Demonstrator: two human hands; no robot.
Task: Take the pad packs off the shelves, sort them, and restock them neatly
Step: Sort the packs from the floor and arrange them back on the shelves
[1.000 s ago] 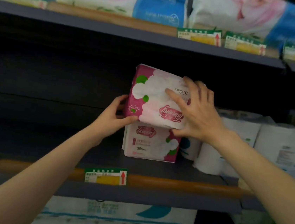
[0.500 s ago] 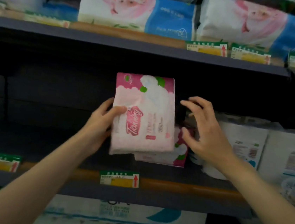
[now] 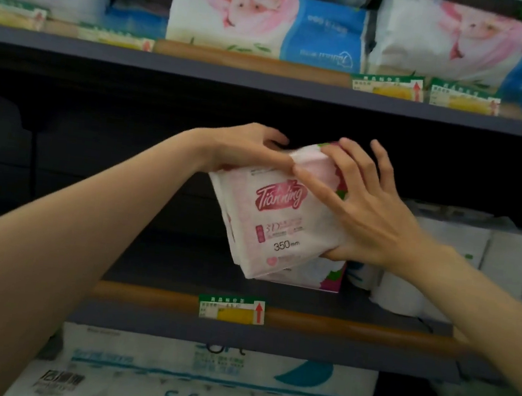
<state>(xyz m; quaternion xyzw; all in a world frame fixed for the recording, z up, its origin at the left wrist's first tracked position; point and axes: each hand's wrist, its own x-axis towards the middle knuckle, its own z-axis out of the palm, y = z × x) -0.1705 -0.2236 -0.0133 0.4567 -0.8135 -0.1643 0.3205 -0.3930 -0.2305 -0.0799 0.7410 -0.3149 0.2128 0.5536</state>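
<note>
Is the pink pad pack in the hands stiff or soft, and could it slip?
The pink pad pack looks soft: its wrapper creases under the right hand. Probably light, since the left hand only pinches its top. The glossy film may slip.

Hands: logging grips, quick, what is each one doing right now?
Left hand: grips the pad pack at its top.
Right hand: holds the same pack's right side.

This was a shop aisle. Above and below the middle shelf (image 3: 269, 339), whose front rail carried a green-and-yellow price tag (image 3: 230, 309), packaged tissue packs (image 3: 266, 22) and paper rolls (image 3: 201, 367) were stocked.
</note>
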